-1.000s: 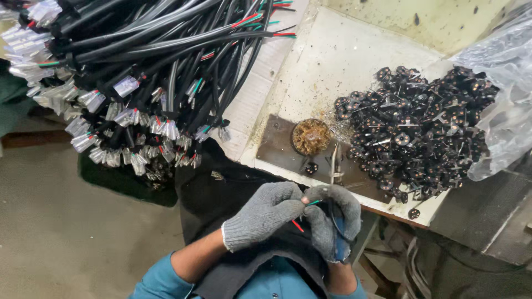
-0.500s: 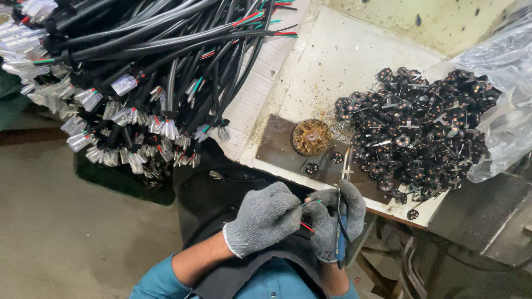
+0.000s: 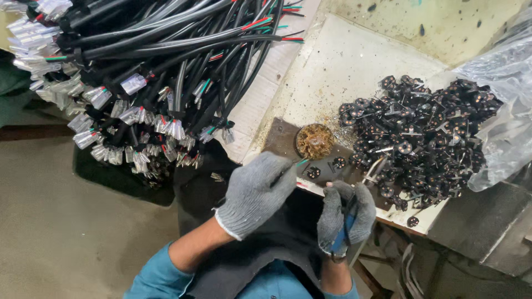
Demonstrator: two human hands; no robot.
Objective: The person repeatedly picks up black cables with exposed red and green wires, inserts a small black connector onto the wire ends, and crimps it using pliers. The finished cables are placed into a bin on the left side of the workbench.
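Both hands wear grey knit gloves. My left hand [image 3: 256, 192] pinches the end of a black cable whose red and green wires [image 3: 301, 164] poke out toward the bench edge. My right hand [image 3: 344, 216] is closed around a blue-handled tool [image 3: 342, 235]; its metal tip [image 3: 376, 168] reaches up to the edge of a heap of small black round parts [image 3: 421, 135]. Two loose black parts [image 3: 313, 172] lie on a dark plate [image 3: 277, 145] right in front of my hands.
A big bundle of black cables [image 3: 166, 61] with silver connectors [image 3: 133, 116] hangs over the bench at left. A round brass wire ball [image 3: 314, 141] sits on the dark plate. A clear plastic bag [image 3: 507, 99] lies at right. Bare floor [image 3: 61, 238] below left.
My hands have moved apart and up toward the bench edge. The left hand now holds the wire ends near the dark plate, and the tool tip points at the parts heap.
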